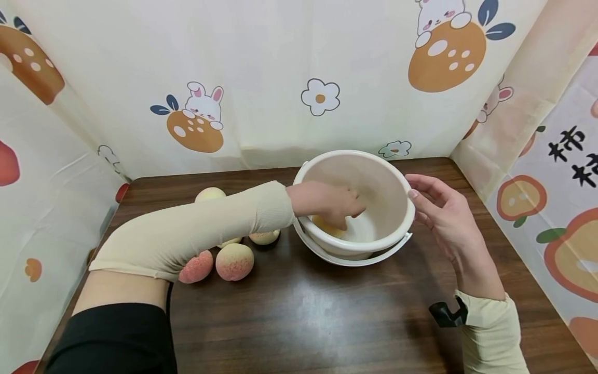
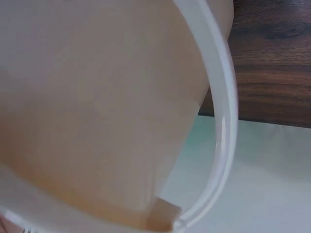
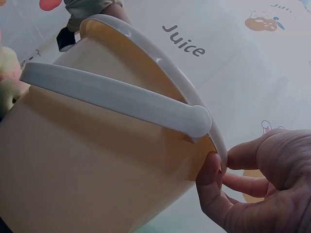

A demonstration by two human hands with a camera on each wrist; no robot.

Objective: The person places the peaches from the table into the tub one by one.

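A white bucket (image 1: 322, 244) stands on the table, its handle (image 1: 359, 261) hanging down along the near side. My left hand (image 1: 334, 203) reaches over the rim into the bucket, fingers loosely bent, with bucket wall and floor showing beyond the fingertips. Under the palm is a yellowish round thing (image 1: 328, 227), mostly hidden. The left wrist view is filled by the bucket's wall (image 2: 107, 97) and handle (image 2: 226, 97). My right hand (image 1: 441, 208) pinches the bucket's right rim; in the right wrist view, thumb and fingers (image 3: 209, 182) meet on either side of it.
Several pink and yellow peaches (image 1: 235, 262) lie on the brown table (image 1: 299, 322) left of the bucket, partly behind my left sleeve (image 1: 201, 223). A printed curtain (image 1: 280, 67) rises behind the table. A black clip-like piece (image 1: 448, 314) sits at my right cuff.
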